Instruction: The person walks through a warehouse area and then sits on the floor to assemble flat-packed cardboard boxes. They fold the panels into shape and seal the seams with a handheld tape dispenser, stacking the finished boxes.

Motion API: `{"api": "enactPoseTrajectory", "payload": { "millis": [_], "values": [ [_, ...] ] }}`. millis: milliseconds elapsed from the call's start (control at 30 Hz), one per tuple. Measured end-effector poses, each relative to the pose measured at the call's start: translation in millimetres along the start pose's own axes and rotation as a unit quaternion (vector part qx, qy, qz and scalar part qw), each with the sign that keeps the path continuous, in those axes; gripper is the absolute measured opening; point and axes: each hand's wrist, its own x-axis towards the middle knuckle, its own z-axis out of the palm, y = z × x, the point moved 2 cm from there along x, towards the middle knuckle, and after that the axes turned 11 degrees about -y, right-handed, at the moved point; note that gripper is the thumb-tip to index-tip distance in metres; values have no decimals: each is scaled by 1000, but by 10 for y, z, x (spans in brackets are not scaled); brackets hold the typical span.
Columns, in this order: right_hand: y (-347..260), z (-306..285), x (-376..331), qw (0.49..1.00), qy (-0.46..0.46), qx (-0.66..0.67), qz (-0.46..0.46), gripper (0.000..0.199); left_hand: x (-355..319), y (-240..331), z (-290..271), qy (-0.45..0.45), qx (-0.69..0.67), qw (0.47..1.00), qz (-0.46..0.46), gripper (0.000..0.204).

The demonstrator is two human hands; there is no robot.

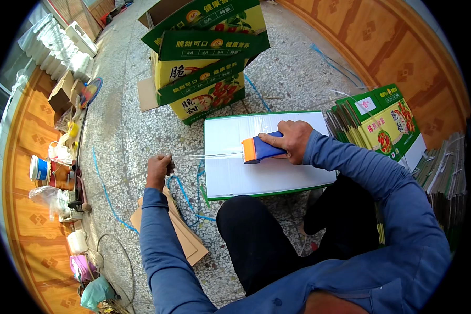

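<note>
A white-faced cardboard box (pixel 230 180) with green edges lies in front of my knees. My right hand (pixel 296 140) grips a blue and orange tape dispenser (pixel 267 148), pressed on the box's top near the middle. From the dispenser a strip of clear tape (pixel 214 155) runs left past the box's edge. My left hand (pixel 160 168) is closed at the strip's far end, pinching it beyond the left side of the box. A shiny band of tape shows on the white face around the dispenser.
Open green and yellow cartons (pixel 206 86) stand stacked beyond the box. Bundled flat cartons (pixel 384 123) lie to the right, with more flattened stacks (pixel 447 167) nearer. Brown cardboard sheets (pixel 180 235) and blue strapping (pixel 180 191) lie on the speckled floor. Buckets (pixel 39 168) and bags line the left wall.
</note>
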Motion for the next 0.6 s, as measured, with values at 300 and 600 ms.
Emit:
{"api": "enactPoseTrajectory", "payload": {
  "millis": [300,600],
  "values": [
    [-18,94,79,999,24,22,-13,63,378,-1016,1016,-14,270,956,110,35],
    [36,183,29,997,55,50,-18,64,533,-1689,1051,-165,-122,978,45,35]
  ]
}}
